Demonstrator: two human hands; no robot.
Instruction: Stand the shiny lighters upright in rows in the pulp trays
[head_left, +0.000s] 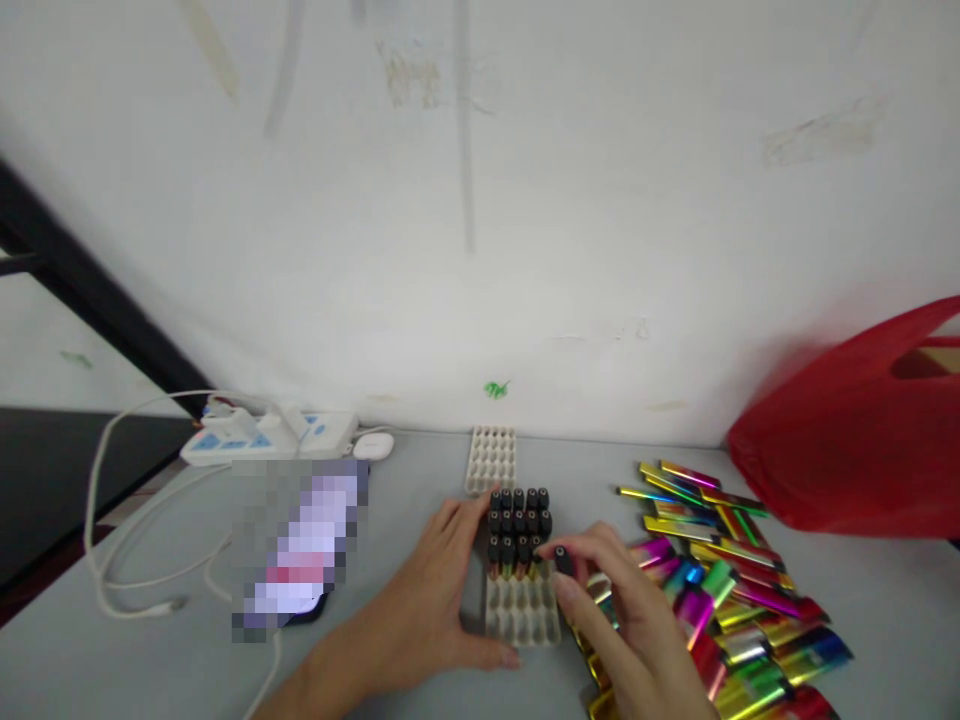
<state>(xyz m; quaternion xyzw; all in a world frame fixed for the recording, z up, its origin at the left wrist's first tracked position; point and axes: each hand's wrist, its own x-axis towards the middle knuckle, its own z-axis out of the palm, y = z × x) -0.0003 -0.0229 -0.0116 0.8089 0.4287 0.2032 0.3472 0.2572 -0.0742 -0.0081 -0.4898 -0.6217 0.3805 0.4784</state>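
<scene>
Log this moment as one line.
left hand: spread beside pale moulded tray; right hand: pinching small black-topped piece; tray: upright black-topped pieces behind, bare sockets nearest; right of tray: shiny multicoloured pieces

Indoor tabletop workspace, home or workshop unclear: scuffed wall (600,200), grey table (420,470), power strip (334,432).

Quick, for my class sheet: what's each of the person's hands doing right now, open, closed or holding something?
Left hand: open, spread along the nearer pale tray.
Right hand: closed, pinching a black-topped piece.
</scene>
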